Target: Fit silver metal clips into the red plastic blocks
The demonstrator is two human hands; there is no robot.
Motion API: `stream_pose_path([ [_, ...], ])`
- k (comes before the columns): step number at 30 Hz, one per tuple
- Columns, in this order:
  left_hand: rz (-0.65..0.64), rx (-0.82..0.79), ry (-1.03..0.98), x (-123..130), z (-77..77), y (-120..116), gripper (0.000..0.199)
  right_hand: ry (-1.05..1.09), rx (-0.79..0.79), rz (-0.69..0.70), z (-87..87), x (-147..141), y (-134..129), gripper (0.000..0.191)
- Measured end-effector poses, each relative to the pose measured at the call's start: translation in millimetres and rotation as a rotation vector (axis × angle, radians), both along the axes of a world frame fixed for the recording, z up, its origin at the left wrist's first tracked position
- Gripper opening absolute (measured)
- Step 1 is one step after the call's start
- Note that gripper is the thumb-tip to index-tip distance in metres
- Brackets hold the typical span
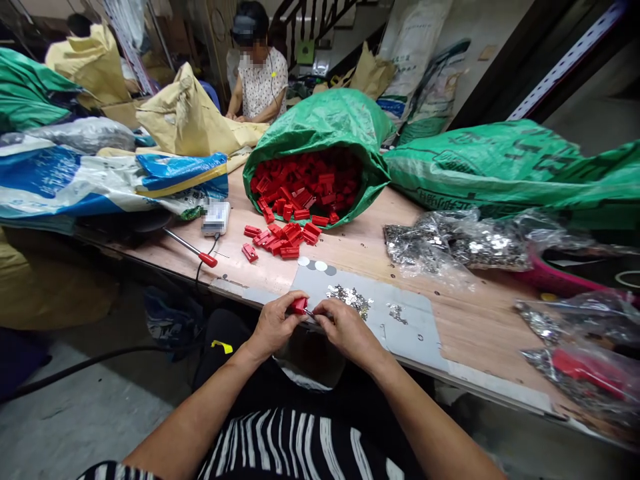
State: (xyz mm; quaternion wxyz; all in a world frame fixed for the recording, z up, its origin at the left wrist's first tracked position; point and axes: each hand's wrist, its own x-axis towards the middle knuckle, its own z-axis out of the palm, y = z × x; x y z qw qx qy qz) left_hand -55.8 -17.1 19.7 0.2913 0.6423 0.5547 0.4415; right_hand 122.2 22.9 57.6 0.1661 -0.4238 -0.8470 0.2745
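My left hand [274, 325] grips a small red plastic piece [299, 306] at the table's front edge. Close beside it, my right hand [345, 328] pinches a small metal part [310, 313] that reaches to the red piece; its exact shape is too small to tell. Just beyond my hands, a heap of small silvery metal parts [350, 299] lies on a grey mat [415, 327], with a smaller cluster [397, 313] to its right. Loose red plastic pieces [283, 240] are spread in front of a green woven sack [330, 113] whose open mouth shows many more.
A red-handled tool [207, 260] and a white box with a cable [216, 219] lie at left. Clear bags of metal parts [490, 243] and a pink basin [550, 277] stand at right. Another person [260, 73] sits across the table, among sacks.
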Motion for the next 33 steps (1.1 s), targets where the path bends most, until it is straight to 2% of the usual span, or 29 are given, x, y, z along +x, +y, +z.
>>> stream_pose_path([
  [15,-0.002,-0.012,0.016,0.5,0.3,-1.9,0.033,-0.009,-0.036,0.005,-0.9,1.5,0.8,0.012],
  [22,0.070,0.002,0.048,6.3,-1.0,-2.5,0.032,-0.094,0.053,-0.026,-6.2,-10.3,-11.2,0.015],
  [25,0.064,-0.006,0.035,6.5,-0.2,-2.6,0.030,-0.160,0.063,-0.027,-5.6,-17.1,-12.2,0.016],
  [30,0.043,-0.006,0.031,3.7,-0.2,-2.4,0.030,-0.050,0.035,0.018,-1.4,-9.9,-1.8,0.012],
  [33,0.005,-0.009,0.008,1.5,0.4,-2.6,0.031,-0.001,0.033,-0.001,1.9,-1.5,1.0,0.011],
])
